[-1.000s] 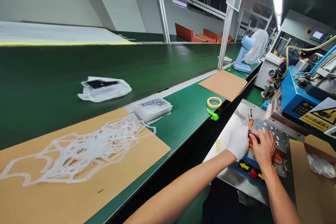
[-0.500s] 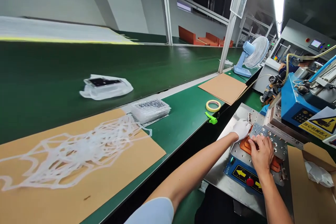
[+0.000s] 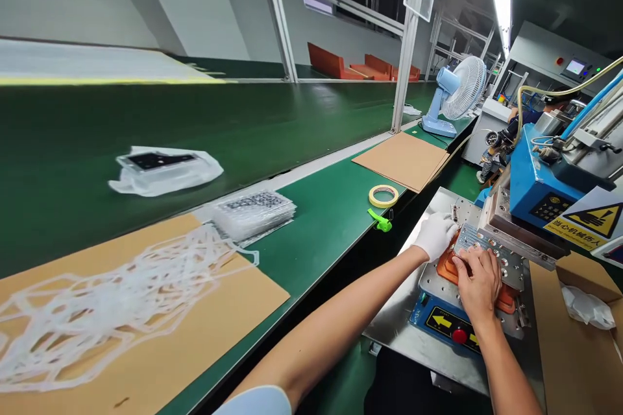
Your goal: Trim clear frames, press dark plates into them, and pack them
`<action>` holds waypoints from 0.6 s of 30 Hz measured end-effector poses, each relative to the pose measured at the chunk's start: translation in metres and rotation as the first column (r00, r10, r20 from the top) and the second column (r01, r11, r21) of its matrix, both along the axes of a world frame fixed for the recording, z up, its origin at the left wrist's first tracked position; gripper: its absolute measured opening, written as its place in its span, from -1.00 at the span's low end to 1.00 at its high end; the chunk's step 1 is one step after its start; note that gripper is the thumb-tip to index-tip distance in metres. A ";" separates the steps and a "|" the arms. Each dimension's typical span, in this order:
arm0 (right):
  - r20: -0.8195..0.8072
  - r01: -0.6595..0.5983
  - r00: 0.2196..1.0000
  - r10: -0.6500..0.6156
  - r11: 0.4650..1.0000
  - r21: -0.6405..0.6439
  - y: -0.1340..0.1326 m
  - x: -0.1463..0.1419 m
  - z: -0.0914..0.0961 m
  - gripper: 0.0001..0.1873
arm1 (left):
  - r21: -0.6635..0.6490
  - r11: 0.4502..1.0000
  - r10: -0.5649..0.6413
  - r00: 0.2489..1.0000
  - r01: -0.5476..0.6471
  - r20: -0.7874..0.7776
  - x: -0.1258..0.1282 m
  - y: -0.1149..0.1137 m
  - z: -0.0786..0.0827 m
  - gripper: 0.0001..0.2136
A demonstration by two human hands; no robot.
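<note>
My left hand [image 3: 437,235], in a white glove, rests with curled fingers on the left end of an orange rubbery piece [image 3: 445,266] lying on a metal fixture plate [image 3: 509,267]. My bare right hand [image 3: 476,279] presses down on the same orange piece, fingers bent over its top. The fixture sits on a steel tray [image 3: 406,324] above a blue panel with yellow arrows and a red button [image 3: 458,336].
A blue press machine [image 3: 545,188] with a warning label stands right behind the fixture. A tape roll [image 3: 383,195] and green clip [image 3: 380,220] lie on the green bench; white plastic frames [image 3: 121,298] on cardboard at left. An open carton [image 3: 579,331] is at right.
My view has swung slightly right and closer. Both hands stay on the orange piece, shifting a little along it.
</note>
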State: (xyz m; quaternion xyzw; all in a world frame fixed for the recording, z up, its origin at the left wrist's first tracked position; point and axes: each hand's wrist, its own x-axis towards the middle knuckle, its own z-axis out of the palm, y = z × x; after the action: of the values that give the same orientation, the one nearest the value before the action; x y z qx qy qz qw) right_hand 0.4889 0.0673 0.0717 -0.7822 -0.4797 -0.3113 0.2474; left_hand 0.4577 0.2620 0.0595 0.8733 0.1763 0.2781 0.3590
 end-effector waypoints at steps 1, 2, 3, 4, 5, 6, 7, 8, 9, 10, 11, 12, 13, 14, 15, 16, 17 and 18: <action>-0.002 0.006 1.000 -0.006 1.000 -0.003 0.000 0.000 -0.001 -0.70 | 0.001 1.000 -0.029 1.000 0.029 0.009 -0.004 -0.001 -0.002 -0.71; -0.003 0.011 1.000 -0.011 1.000 -0.006 0.000 -0.001 -0.001 -0.71 | -0.002 0.999 -0.054 0.998 0.054 0.014 -0.007 -0.003 -0.004 -0.71; -0.005 0.013 1.000 -0.013 1.000 -0.009 -0.001 -0.001 -0.002 -0.72 | -0.006 0.997 -0.075 0.997 0.075 0.015 -0.009 -0.006 -0.007 -0.69; -0.007 0.014 1.000 -0.014 1.000 -0.012 -0.001 -0.001 -0.002 -0.72 | -0.015 0.995 -0.095 0.995 0.095 0.016 -0.011 -0.008 -0.009 -0.65; -0.009 0.015 1.000 -0.015 1.000 -0.014 -0.001 -0.002 -0.003 -0.73 | -0.030 0.993 -0.115 0.993 0.115 0.017 -0.013 -0.010 -0.011 -0.61; -0.013 0.016 1.000 -0.016 1.000 -0.015 -0.001 -0.002 -0.003 -0.74 | -0.050 0.990 -0.134 0.991 0.135 0.020 -0.013 -0.012 -0.012 -0.57; -0.020 0.018 1.000 -0.018 1.000 -0.017 0.000 -0.002 -0.004 -0.75 | -0.071 0.986 -0.152 0.988 0.153 0.025 -0.014 -0.014 -0.012 -0.53; -0.030 0.023 0.999 -0.024 1.000 -0.019 0.000 -0.002 -0.004 -0.76 | -0.094 0.981 -0.166 0.986 0.168 0.031 -0.014 -0.015 -0.011 -0.50; -0.039 0.031 0.999 -0.032 0.999 -0.020 0.001 -0.002 -0.004 -0.76 | -0.116 0.977 -0.175 0.984 0.178 0.037 -0.014 -0.015 -0.010 -0.48; -0.049 0.038 0.998 -0.039 0.999 -0.021 0.002 -0.002 -0.003 -0.76 | -0.137 0.974 -0.178 0.983 0.183 0.043 -0.014 -0.016 -0.007 -0.46; -0.058 0.037 0.998 -0.038 0.999 -0.025 0.003 -0.002 -0.001 -0.77 | -0.156 0.971 -0.175 0.983 0.181 0.048 -0.015 -0.016 -0.004 -0.44; -0.069 0.017 0.997 -0.020 0.999 -0.035 0.002 -0.002 0.002 -0.77 | -0.176 0.969 -0.169 0.984 0.175 0.053 -0.017 -0.017 -0.001 -0.42; -0.082 -0.022 0.996 0.018 0.999 -0.047 -0.001 -0.003 0.006 -0.78 | -0.200 0.965 -0.159 0.986 0.167 0.057 -0.019 -0.019 0.001 -0.41; -0.096 -0.077 0.993 0.072 0.996 -0.054 -0.007 -0.004 0.010 -0.77 | -0.228 0.961 -0.144 0.988 0.154 0.060 -0.023 -0.021 0.003 -0.40; -0.113 -0.135 0.985 0.129 0.990 -0.051 -0.016 -0.005 0.014 -0.75 | -0.259 0.956 -0.124 0.990 0.136 0.062 -0.029 -0.024 0.003 -0.39; -0.128 -0.178 0.977 0.173 0.983 -0.032 -0.028 -0.007 0.017 -0.73 | -0.294 0.949 -0.096 0.994 0.110 0.060 -0.038 -0.028 0.000 -0.38; -0.142 -0.192 0.971 0.192 0.981 0.009 -0.045 -0.010 0.017 -0.70 | -0.330 0.941 -0.064 0.997 0.078 0.053 -0.048 -0.032 -0.004 -0.38; -0.160 -0.168 0.971 0.178 0.983 0.073 -0.064 -0.012 0.013 -0.67 | -0.362 0.931 -0.031 0.999 0.042 0.036 -0.061 -0.038 -0.011 -0.37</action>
State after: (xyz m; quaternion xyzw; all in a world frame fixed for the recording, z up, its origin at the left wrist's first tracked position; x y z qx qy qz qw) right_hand 0.4769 0.0033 0.0850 -0.7528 -0.5144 -0.2366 0.3357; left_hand 0.3970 0.2242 0.0485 0.7909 0.2028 0.2471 0.5218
